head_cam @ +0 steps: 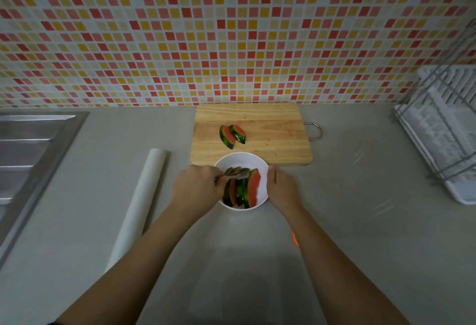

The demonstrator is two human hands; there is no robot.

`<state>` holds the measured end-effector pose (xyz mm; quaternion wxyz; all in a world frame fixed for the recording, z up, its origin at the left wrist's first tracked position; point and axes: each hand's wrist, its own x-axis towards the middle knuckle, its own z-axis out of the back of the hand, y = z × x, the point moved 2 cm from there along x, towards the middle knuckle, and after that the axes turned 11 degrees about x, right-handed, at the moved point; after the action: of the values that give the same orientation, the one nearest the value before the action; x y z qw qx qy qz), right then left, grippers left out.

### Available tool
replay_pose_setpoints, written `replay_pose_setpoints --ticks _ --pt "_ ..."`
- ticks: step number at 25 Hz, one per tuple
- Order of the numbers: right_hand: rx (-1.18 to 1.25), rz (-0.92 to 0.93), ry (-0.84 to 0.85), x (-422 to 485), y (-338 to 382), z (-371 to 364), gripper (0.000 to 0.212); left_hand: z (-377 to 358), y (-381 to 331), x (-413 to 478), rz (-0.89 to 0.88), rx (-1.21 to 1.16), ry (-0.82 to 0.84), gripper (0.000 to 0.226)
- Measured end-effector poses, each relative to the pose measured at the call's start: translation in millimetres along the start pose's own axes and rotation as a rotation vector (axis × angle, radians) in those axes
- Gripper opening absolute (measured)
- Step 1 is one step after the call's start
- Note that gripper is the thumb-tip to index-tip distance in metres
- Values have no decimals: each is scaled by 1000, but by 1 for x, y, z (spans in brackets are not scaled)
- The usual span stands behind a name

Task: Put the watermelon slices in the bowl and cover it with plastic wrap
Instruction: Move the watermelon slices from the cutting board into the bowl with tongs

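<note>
A white bowl (239, 161) stands on the counter just in front of a wooden cutting board (273, 129). Several watermelon slices (251, 190) stand on edge inside it. Two more watermelon slices (231, 136) lie on the board's left half. My left hand (197, 185) holds a metal utensil (238, 175), a fork or spoon, whose tip rests on the slices in the bowl. My right hand (279, 188) grips the bowl's right rim. A white roll of plastic wrap (140, 203) lies on the counter left of the bowl.
A steel sink drainboard (28, 149) fills the left edge. A white dish rack with a wire frame (443, 129) stands at the right. The tiled wall runs behind the board. A metal handle (315, 131) sticks out from the board's right side.
</note>
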<state>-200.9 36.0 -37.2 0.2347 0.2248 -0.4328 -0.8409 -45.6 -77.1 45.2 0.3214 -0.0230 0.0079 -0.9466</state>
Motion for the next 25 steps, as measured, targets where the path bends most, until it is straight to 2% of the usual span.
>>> replay_pose_setpoints --ticks 4,7,9,12,15,18,21,25 --pt "-9 29 5 0 1 0 47 -7 -21 -9 -92 78 65 35" --pt "18 16 -4 0 0 1 49 2 -5 0 -29 -101 -38 32" --pt "36 0 -5 -1 -1 0 49 5 22 26 181 -242 -90 34" --pt "32 -20 2 1 -3 -1 53 -11 58 68 584 -489 96 42" --pt "12 -13 -2 2 -4 -2 53 -38 66 92 790 -809 275 29" --pt "5 1 -7 3 -4 -3 52 -53 66 106 820 -898 358 26" --pt "-2 14 -4 3 -4 -2 52 -53 60 113 773 -798 318 24" --pt "1 3 4 2 -5 -2 54 -52 50 122 675 -604 277 33"
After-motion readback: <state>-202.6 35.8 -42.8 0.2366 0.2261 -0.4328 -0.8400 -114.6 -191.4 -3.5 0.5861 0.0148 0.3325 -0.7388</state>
